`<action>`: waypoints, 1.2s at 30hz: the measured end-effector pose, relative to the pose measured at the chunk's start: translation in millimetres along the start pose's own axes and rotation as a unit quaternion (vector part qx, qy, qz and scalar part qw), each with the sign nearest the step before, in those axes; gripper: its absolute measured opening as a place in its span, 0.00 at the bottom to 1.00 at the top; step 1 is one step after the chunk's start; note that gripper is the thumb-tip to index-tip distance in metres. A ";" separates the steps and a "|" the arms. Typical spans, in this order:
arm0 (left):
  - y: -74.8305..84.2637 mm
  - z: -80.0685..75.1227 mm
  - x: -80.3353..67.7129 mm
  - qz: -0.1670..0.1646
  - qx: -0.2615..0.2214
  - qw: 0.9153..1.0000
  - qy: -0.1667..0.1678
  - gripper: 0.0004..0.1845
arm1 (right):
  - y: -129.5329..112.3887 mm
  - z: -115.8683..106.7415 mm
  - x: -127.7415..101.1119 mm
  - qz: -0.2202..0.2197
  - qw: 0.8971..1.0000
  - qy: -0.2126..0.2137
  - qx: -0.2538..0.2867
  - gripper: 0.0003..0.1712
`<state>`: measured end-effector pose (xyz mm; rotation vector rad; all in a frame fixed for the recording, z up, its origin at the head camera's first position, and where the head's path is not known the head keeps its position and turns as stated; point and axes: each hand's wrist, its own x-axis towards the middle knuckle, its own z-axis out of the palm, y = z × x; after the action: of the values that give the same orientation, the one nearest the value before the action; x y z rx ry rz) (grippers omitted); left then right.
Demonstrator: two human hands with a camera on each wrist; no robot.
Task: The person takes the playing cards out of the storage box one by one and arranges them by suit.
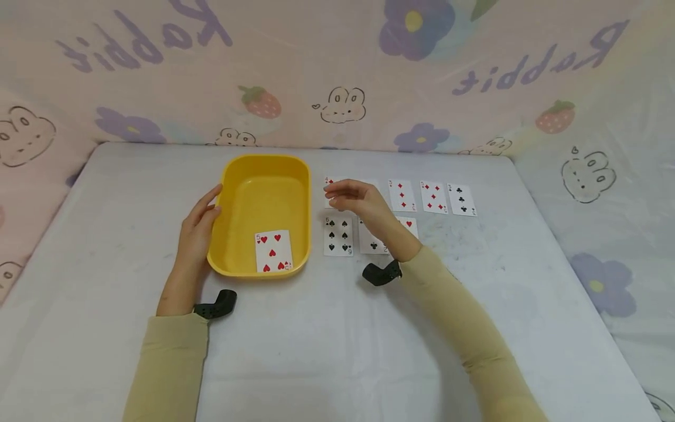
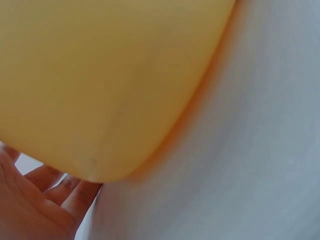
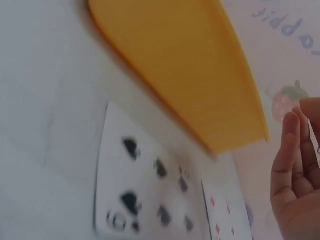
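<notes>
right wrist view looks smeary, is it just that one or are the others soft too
Right wrist view: blurred throughout, the six of spades has smeared pips and the yellow tray a soft edge. Left wrist view: too close, the tray wall is a featureless yellow mass. Head view: sharp, evenly lit, pips on the five of hearts legible, only soft shadows.

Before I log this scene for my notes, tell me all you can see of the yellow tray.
The yellow tray is a shallow rounded rectangle with a raised rim, and looks like smooth plastic. It sits flat on the white table, left of the rows of cards. One card, the five of hearts, lies face up inside near its front edge. The left hand rests against its left side.
</notes>
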<state>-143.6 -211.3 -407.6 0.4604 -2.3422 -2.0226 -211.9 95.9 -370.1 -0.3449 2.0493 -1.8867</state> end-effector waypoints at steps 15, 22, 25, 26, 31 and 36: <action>2.0 2.5 0.9 0.004 -0.015 1.000 0.000 0.22 | -23.8 53.7 24.7 0.033 0.992 -0.109 -0.053 0.19; 1.1 1.3 0.2 0.004 -0.005 1.000 0.002 0.22 | -38.3 79.1 38.5 0.084 0.966 -0.205 -0.137 0.22; 0.6 1.5 0.0 0.007 -0.002 1.000 -0.001 0.23 | -40.8 88.2 43.0 0.104 0.955 -0.225 -0.160 0.21; 0.4 1.5 0.1 0.008 -0.001 1.000 -0.001 0.23 | -41.2 91.0 44.4 0.111 0.953 -0.229 -0.166 0.21; 0.7 1.0 0.2 0.013 0.001 1.000 0.001 0.23 | -39.3 102.3 50.1 0.128 0.939 -0.242 -0.207 0.20; 1.0 0.6 0.5 0.012 0.009 1.000 0.002 0.23 | -35.2 105.7 52.7 0.130 0.909 -0.279 -0.280 0.21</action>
<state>-144.4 -210.7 -406.8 0.4342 -2.3540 -1.9902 -219.4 -24.8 -346.2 -0.6253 2.0438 -0.8726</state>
